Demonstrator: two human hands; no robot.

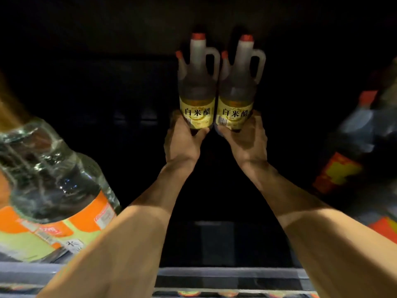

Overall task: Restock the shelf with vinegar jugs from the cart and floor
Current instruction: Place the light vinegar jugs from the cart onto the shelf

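Two vinegar jugs stand upright side by side, touching, deep inside a dark shelf bay. Each has a red cap, a side handle and a yellow label. My left hand (184, 143) grips the base of the left jug (196, 87). My right hand (245, 140) grips the base of the right jug (236, 93). Both arms reach straight forward into the bay. The shelf floor under the jugs is too dark to make out.
A large clear bottle with an orange and green label (49, 179) fills the near left. Dark bottles with red caps and red-yellow labels (352, 151) stand at the right, blurred. The shelf's pale front rail (225, 274) runs along the bottom.
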